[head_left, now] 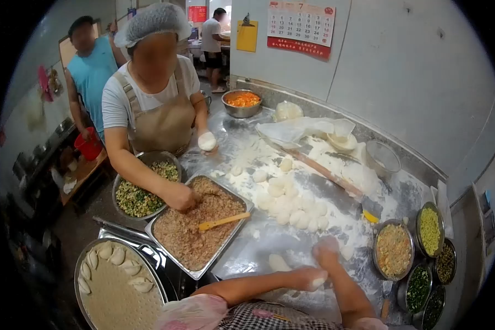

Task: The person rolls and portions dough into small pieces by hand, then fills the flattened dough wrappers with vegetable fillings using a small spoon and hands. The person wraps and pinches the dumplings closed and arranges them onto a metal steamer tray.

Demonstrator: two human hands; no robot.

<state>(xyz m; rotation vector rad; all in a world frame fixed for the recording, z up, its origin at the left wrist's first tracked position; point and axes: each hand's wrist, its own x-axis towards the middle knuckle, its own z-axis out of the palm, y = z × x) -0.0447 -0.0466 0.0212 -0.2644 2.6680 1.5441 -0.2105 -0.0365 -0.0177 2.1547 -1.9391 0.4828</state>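
Left hand [307, 278], five o'clock: fingers curled close at a small dough piece [318, 282]; firmness of hold not determinable. Right hand [325, 250], toward half past four: floured, blurred; spread and hold cannot be told.

Step judged to be working dough: light, even pressure on a floured surface advised, to avoid sticking or tearing.

Containers: tray [226, 240], seven o'clock, brown filling [220, 201], spoon [224, 221] on top; bowl [115, 198], nine, chopped greens [143, 195]; bowl [242, 113], twelve, orange filling [243, 99]; pan [118, 302], half past seven, dumplings [143, 284]; five bowls [376, 258], four, assorted fillings [394, 250].
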